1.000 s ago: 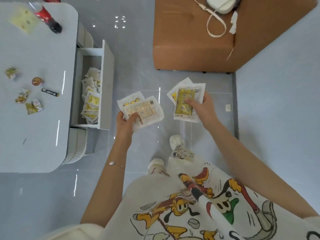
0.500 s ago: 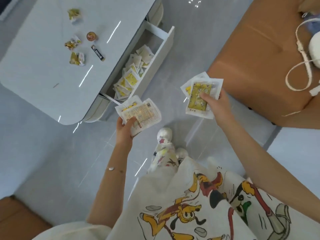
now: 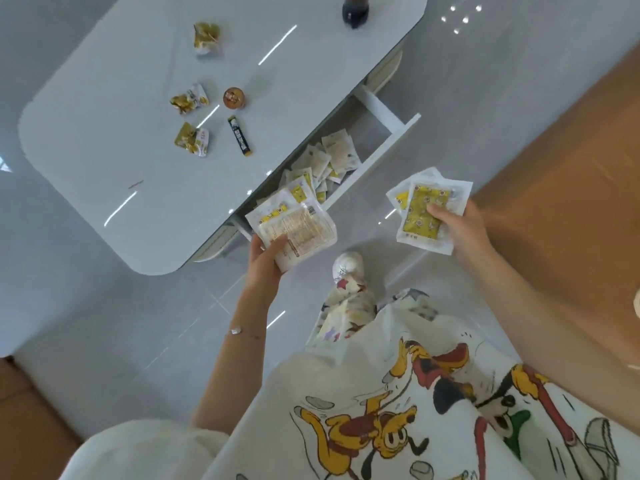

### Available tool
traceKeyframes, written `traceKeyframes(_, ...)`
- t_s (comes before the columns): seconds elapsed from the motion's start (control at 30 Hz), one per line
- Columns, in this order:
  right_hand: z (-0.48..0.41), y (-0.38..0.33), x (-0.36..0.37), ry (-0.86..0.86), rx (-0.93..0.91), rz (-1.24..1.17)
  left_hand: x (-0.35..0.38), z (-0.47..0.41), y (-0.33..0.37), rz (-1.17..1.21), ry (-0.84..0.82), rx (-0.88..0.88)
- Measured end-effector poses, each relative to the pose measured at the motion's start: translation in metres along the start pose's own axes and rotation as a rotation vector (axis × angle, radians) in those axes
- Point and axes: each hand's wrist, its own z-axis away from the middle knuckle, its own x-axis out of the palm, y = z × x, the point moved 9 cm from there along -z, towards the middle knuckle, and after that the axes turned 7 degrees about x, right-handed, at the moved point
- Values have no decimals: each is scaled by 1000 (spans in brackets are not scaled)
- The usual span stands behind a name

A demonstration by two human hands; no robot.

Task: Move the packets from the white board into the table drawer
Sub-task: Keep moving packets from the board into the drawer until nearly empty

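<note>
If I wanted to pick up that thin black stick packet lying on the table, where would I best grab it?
Probably across its narrow middle, from above. The black stick packet lies flat on the table, long and slim, with bare tabletop along both long edges, so thumb and finger could pinch its sides.

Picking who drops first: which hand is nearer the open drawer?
Left. The left hand is just below the drawer; the right hand is farther right.

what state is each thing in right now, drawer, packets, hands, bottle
drawer: pulled open, packets lying inside
left hand: gripping a small stack of packets
right hand: gripping another stack of packets
dark bottle: upright on the table, cap out of view
</note>
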Motion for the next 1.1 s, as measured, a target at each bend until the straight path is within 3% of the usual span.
traceKeyframes(0.27, -145, -21, 49, -11, 117, 120, -2, -103, -55, -14, 192, -200)
traceKeyframes(0.5, -301, -22, 129, -41, 106, 166, -7, -227, -105, 81, 307, -148)
traceKeyframes(0.67, -410, 9, 182, -150, 179, 301, 8, -311, -146, 6, 305, -128)
traceKeyframes(0.93, -468, 60, 226, -256, 373, 429, 11, -363, -181, -169, 492, -113)
traceKeyframes(1.03, -459, 57, 224, -196, 323, 585, 23, -353, -164, -335, 474, -79)
traceKeyframes(1.1, -444, 35, 223, -170, 172, 733, 31, -336, -146, -416, 458, -58)
